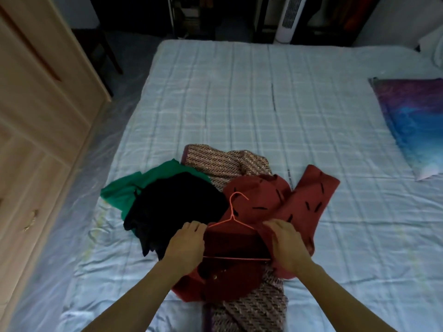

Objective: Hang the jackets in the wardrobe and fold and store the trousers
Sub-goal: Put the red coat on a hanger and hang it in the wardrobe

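Note:
A red jacket with black dashes (309,200) lies on the near part of the bed, over a brown patterned woven garment (215,161). A pink wire hanger (236,216) lies on the jacket, its hook pointing away from me. My left hand (185,245) grips the jacket's cloth at the hanger's left shoulder. My right hand (286,245) grips the cloth at the hanger's right shoulder. To the left lie a black garment (172,207) and a green one (127,190) under it.
The bed (263,104) has a pale blue checked sheet. A light wood wardrobe (36,121) with shut doors stands on the left. A purple and blue pillow (412,121) lies at the right. A white tower fan (288,17) stands beyond the bed.

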`<state>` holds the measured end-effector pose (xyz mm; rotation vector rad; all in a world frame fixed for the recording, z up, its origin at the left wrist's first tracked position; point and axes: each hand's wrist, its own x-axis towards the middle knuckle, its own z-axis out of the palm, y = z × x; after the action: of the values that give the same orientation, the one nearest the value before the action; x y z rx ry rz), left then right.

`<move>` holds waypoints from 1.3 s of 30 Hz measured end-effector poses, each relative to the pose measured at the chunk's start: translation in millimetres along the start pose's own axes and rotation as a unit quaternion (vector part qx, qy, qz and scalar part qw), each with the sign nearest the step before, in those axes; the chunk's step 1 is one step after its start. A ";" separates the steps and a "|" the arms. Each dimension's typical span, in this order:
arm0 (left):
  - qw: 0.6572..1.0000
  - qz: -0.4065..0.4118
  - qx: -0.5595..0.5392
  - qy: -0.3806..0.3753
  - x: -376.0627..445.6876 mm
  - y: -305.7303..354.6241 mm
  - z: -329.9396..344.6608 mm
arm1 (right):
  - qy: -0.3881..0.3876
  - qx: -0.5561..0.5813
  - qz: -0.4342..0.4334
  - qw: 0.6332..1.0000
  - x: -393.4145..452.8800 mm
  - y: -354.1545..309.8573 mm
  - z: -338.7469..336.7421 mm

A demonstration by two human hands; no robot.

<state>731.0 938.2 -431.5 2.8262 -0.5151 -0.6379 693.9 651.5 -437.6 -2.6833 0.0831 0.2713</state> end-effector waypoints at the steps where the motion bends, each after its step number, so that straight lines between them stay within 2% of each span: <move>1: 1.000 0.010 0.009 -0.013 4.6 1.0 4.6 | -0.007 -0.002 0.005 1.000 1.0 7.0 8.8; 7: 0.997 0.025 0.044 -0.053 32.9 7.3 25.0 | 0.010 0.006 -0.001 1.000 7.7 30.8 38.3; 14: 0.997 -0.002 0.082 -0.018 41.3 6.5 47.3 | -0.047 -0.012 0.009 0.999 11.9 37.2 59.7; 19: 0.991 0.022 0.130 0.010 41.2 -1.7 60.5 | -0.011 -0.100 -0.001 0.995 13.5 35.5 69.8; 26: 0.994 0.044 0.091 0.044 25.0 -7.9 70.2 | 0.004 -0.133 0.000 0.991 -0.8 33.4 80.4; 30: 0.996 0.019 0.065 0.062 16.1 -13.0 71.7 | 0.012 -0.107 0.011 0.994 -9.3 34.8 79.2; 39: 0.990 0.018 0.004 0.137 -0.4 -3.2 51.0 | 0.041 -0.051 0.039 0.997 -19.4 31.2 49.6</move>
<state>708.8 935.5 -477.5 2.8403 -0.5159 -0.2342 663.0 645.1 -490.6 -2.7972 0.2042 0.1948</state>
